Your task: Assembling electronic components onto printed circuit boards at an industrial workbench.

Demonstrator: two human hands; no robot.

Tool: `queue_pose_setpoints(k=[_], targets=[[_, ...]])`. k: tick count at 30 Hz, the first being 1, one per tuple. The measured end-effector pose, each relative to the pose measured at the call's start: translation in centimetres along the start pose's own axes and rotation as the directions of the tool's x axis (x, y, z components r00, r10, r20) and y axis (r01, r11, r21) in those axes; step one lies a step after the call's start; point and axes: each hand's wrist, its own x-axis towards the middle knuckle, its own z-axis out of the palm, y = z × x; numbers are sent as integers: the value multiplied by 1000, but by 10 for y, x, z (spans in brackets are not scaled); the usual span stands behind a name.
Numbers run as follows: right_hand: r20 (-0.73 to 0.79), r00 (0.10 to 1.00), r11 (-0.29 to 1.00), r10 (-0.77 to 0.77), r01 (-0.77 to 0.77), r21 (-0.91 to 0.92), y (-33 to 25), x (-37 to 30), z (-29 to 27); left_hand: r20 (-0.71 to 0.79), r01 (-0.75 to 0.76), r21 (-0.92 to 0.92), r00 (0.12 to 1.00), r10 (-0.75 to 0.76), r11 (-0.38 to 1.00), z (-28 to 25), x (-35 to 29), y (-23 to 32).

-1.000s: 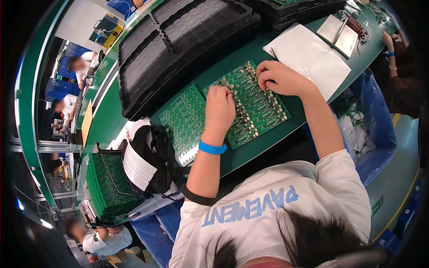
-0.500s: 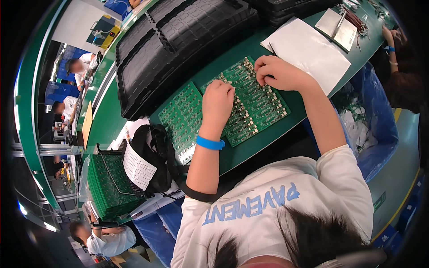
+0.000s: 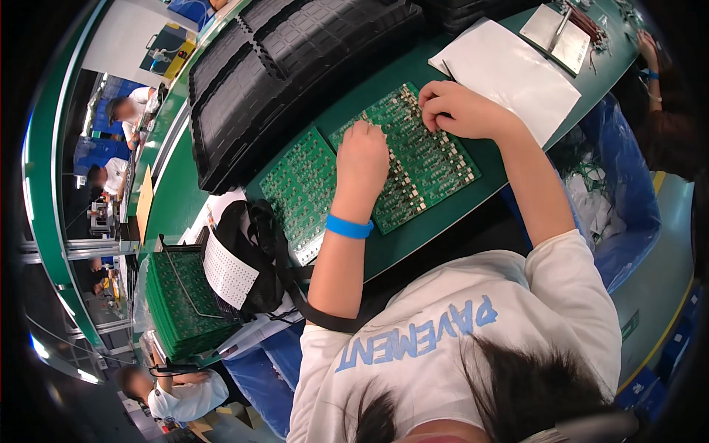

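Note:
A green circuit board point(image 3: 432, 173) with rows of small cream-coloured connectors lies on the green table under both my hands. My left hand point(image 3: 362, 164), a blue band round its wrist, is closed over the board's left part; the back of the hand hides its fingertips. At the board's upper right edge, my right hand point(image 3: 464, 112) has its fingers bent together near a row of connectors. Whatever either hand pinches is too small or hidden to make out. A second green circuit board point(image 3: 297, 190) without such connectors lies left of the first, partly behind my left forearm.
Black plastic trays point(image 3: 310, 63) line the far side. White paper point(image 3: 509, 77) and a metal plate point(image 3: 557, 37) lie at right, near brown wires point(image 3: 588, 28). A black bag point(image 3: 258, 251) and stacked green boards point(image 3: 181, 303) stand left. A blue-lined bin point(image 3: 628, 199) is at right.
My left hand has shifted slightly up the board, and its fingers now point more away from me. My right hand stays at nearly the same place, its fingers still bent.

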Motion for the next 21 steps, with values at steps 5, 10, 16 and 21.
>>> queue_pose_setpoints(k=[5, 10, 16, 21], targets=[[37, 999, 1000, 16, -16, 13, 0, 0, -2, 64, -3, 33, 998, 1, 999, 3, 3, -4], [14, 1000, 1000, 8, -9, 11, 1, -2, -1, 46, -6, 54, 999, 3, 999, 1, 3, 5], [30, 999, 1000, 16, -16, -7, 1, -1, 0, -50, -10, 28, 999, 11, 1000, 4, -2, 2], [5, 1000, 1000, -22, 22, -16, 0, -2, -1, -51, 20, -75, 998, -23, 997, 3, -3, 0]])
